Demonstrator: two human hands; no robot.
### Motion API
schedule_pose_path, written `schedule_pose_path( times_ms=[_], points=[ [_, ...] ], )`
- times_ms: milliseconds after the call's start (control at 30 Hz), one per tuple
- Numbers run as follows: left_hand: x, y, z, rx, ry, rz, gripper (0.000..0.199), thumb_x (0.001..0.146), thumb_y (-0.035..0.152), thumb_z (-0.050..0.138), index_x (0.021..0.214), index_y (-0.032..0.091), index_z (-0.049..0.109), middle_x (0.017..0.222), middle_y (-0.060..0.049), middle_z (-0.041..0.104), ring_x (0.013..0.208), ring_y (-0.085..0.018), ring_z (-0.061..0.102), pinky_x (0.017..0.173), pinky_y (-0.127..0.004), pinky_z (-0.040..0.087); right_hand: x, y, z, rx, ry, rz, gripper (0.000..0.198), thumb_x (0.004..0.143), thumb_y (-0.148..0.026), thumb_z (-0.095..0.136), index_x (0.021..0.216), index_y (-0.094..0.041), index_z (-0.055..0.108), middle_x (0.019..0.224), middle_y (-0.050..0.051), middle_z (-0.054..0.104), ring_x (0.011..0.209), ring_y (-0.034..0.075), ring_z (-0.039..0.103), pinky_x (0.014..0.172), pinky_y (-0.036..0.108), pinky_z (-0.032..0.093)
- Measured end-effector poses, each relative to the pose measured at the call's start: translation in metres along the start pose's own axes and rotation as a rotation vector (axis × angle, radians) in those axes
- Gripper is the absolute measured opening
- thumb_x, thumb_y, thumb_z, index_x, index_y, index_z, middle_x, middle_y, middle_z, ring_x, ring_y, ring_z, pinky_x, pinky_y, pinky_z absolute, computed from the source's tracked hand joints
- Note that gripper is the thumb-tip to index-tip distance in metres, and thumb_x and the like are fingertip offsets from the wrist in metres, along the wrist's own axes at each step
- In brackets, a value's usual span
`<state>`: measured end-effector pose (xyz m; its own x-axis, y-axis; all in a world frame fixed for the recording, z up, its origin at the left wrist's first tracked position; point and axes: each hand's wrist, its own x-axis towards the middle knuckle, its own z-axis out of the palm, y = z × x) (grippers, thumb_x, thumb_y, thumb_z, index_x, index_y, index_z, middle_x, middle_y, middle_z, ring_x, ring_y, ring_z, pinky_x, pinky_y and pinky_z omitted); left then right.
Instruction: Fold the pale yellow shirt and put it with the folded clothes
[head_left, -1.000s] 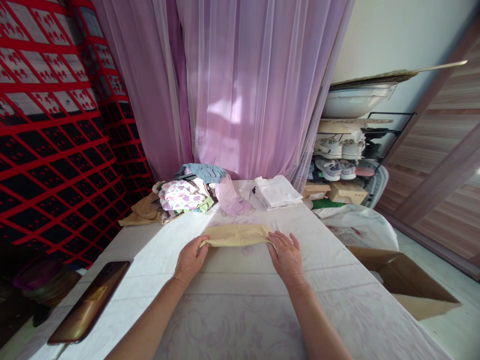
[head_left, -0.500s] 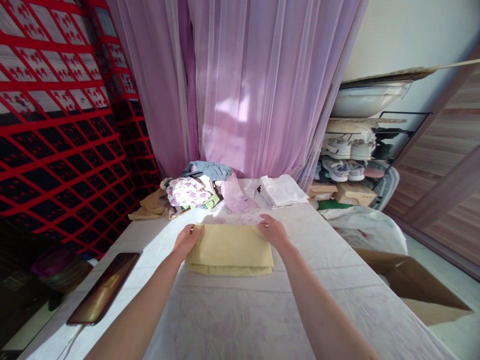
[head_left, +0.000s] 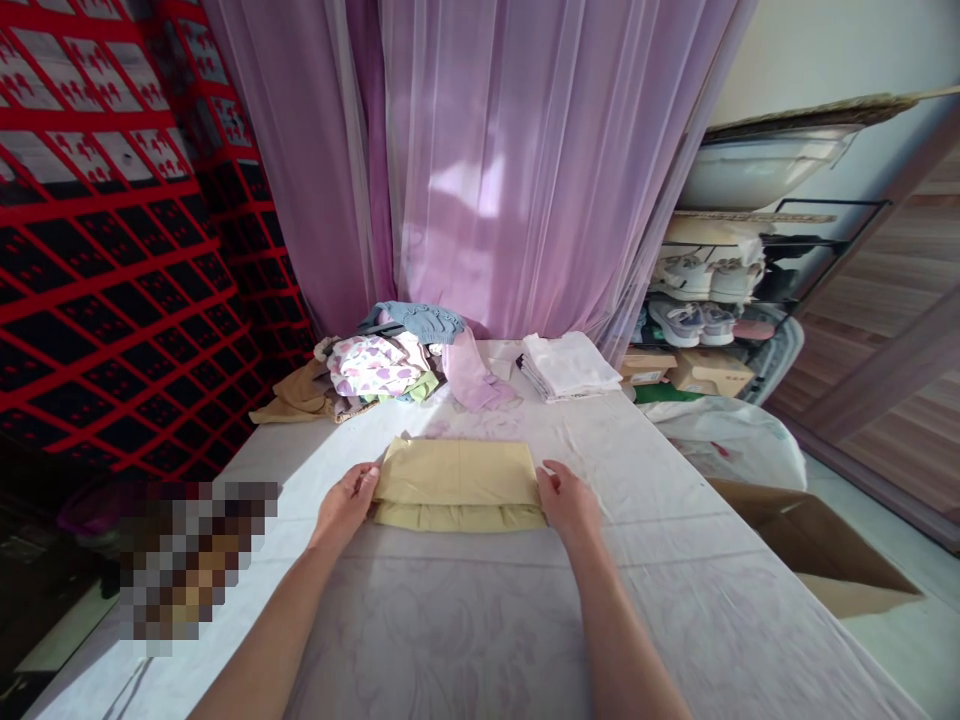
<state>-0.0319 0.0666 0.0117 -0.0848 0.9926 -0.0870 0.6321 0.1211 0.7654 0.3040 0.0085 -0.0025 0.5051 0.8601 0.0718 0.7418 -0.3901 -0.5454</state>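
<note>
A pale yellow folded cloth [head_left: 457, 472] lies flat on the bed or table cover in front of me, its lower layer showing as a strip along the near edge. My left hand [head_left: 346, 503] is at its left side, fingers loosely bent, thumb close against the cloth's edge. On the opposite side, my right hand [head_left: 571, 497] has its thumb by the right edge and its index finger a little apart from it. Neither hand shows a clear pinch on the fabric. The undersides of both hands are hidden.
Behind the cloth is a heap of crumpled clothes [head_left: 382, 365], with a stack of folded white cloths [head_left: 570, 365] to its right. A pixelated patch covers an object at left. An open cardboard box [head_left: 817, 540] and a shoe rack [head_left: 795, 240] stand at right; a purple curtain [head_left: 510, 120] hangs behind.
Both hands have let go of the far corners and come back to the cloth's sides. The upper layer now lies with more of the lower layer showing in front. The view has shifted slightly.
</note>
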Motion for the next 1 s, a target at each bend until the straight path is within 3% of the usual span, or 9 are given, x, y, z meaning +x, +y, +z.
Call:
schedule_pose_path(
  times_ms=[133, 300, 433, 667, 800, 1000],
  points=[
    [-0.006, 0.003, 0.004, 0.1, 0.048, 0.062, 0.041, 0.085, 0.056, 0.045, 0.109, 0.028, 0.063, 0.06, 0.006, 0.057, 0.059, -0.015, 0.056, 0.055, -0.024, 0.038, -0.003, -0.003, -0.003, -0.026, 0.022, -0.019, 0.044, 0.091, -0.047, 0.042, 0.118, -0.022, 0.066, 0.092, 0.005, 0.075, 0.08, 0.022, 0.07, 0.062, 0.029, 0.046],
    [-0.008, -0.002, 0.009, 0.119, 0.065, 0.103, 0.038, 0.086, 0.049, 0.048, 0.116, 0.032, 0.062, 0.063, 0.008, 0.057, 0.058, -0.013, 0.052, 0.056, -0.023, 0.036, -0.007, -0.012, -0.006, -0.053, -0.044, -0.004, 0.049, 0.09, -0.05, 0.044, 0.125, -0.021, 0.061, 0.096, 0.007, 0.075, 0.089, 0.024, 0.069, 0.071, 0.032, 0.047],
    [-0.009, -0.011, 0.014, 0.034, 0.098, 0.123, 0.042, 0.083, 0.053, 0.049, 0.116, 0.031, 0.063, 0.061, 0.008, 0.053, 0.058, -0.012, 0.048, 0.057, -0.023, 0.037, -0.008, -0.017, -0.008, -0.041, -0.095, 0.012, 0.045, 0.09, -0.045, 0.046, 0.127, -0.023, 0.06, 0.093, 0.006, 0.074, 0.088, 0.024, 0.068, 0.071, 0.032, 0.047],
    [-0.015, -0.012, 0.019, -0.206, 0.117, 0.205, 0.047, 0.079, 0.056, 0.051, 0.105, 0.021, 0.069, 0.056, 0.007, 0.043, 0.054, -0.011, 0.04, 0.054, -0.023, 0.035, 0.001, -0.012, -0.014, 0.053, -0.055, -0.015, 0.042, 0.085, -0.032, 0.048, 0.123, -0.023, 0.062, 0.078, 0.001, 0.072, 0.076, 0.019, 0.067, 0.064, 0.027, 0.043],
    [-0.016, -0.008, 0.016, -0.092, 0.107, 0.162, 0.041, 0.078, 0.05, 0.051, 0.102, 0.023, 0.071, 0.056, 0.007, 0.047, 0.053, -0.011, 0.044, 0.054, -0.022, 0.036, 0.0, -0.009, -0.015, 0.0, -0.118, -0.007, 0.043, 0.083, -0.03, 0.049, 0.124, -0.022, 0.062, 0.081, 0.002, 0.072, 0.078, 0.021, 0.067, 0.063, 0.028, 0.041],
    [-0.022, 0.01, 0.009, 0.245, 0.083, 0.057, 0.032, 0.083, 0.038, 0.049, 0.106, 0.03, 0.07, 0.063, 0.006, 0.062, 0.061, -0.015, 0.056, 0.058, -0.024, 0.039, -0.007, -0.013, -0.013, -0.102, -0.154, -0.029, 0.045, 0.084, -0.028, 0.048, 0.127, -0.025, 0.06, 0.085, 0.003, 0.073, 0.081, 0.022, 0.067, 0.063, 0.029, 0.041]
  ],
)
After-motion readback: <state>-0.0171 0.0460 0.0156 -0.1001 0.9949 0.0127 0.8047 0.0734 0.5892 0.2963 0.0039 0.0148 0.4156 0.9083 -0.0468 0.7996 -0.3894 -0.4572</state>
